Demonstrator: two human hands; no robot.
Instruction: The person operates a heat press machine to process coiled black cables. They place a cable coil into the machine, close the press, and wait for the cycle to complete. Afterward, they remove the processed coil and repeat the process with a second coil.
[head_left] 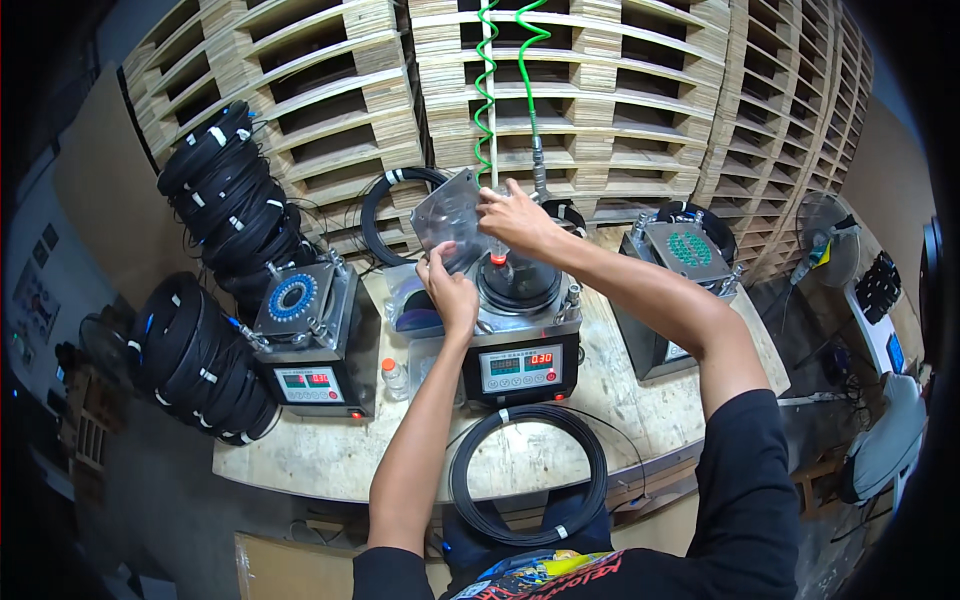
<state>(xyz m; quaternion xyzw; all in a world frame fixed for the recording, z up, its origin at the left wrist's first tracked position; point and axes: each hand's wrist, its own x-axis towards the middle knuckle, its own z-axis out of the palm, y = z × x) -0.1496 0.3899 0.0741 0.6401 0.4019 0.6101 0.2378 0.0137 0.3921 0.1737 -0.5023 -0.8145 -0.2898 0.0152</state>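
A thin metal plate (444, 214) is held tilted above the middle tabletop machine (521, 372). My left hand (449, 290) pinches the plate near its lower edge. My right hand (520, 222) is closed beside the plate's right edge; what its fingers grip is hard to make out. Just below it shows an orange-red cap (498, 259), over the machine's round dark top (522, 290). Another clear bottle (396, 382) with an orange cap stands on the wooden table (330, 447), left of the machine.
Similar machines stand at left (297, 300) and right (688, 250). A black cable coil (462, 480) lies at the front edge. Stacked black coils (235, 205) rise at far left. Behind are wooden pallets (640, 95) and a green spiral hose (485, 90). A fan (828, 225) stands right.
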